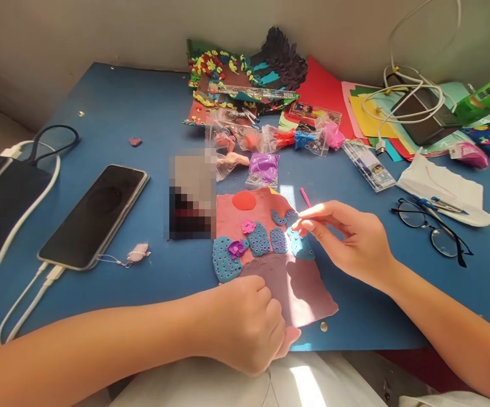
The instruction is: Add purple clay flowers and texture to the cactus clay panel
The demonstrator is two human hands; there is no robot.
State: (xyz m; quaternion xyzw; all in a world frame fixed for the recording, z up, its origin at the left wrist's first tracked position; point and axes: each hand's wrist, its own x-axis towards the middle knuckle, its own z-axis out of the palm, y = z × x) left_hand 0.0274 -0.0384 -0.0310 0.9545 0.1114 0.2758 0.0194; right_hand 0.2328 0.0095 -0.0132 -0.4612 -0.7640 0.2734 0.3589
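A clay picture (255,206) lies on the blue table, with a pink upper part and a mauve lower part. Across its middle sit dotted blue clay shapes (279,240), a pink flower (248,226) and a purple flower (237,249). An orange-red disc (243,200) is near its top. My right hand (348,240) pinches thumb and fingertips together at the blue shapes on the right edge; what is between them is too small to make out. My left hand (253,322) is curled into a fist over the lower left edge, its inside hidden.
Bagged clay (264,169) lies behind the picture, near a pink stick (304,196). A phone (94,217) with white cables is on the left. Glasses (433,229), a white cloth (443,183) and coloured sheets (365,113) lie right. A decorated clay piece (223,73) stands at the back.
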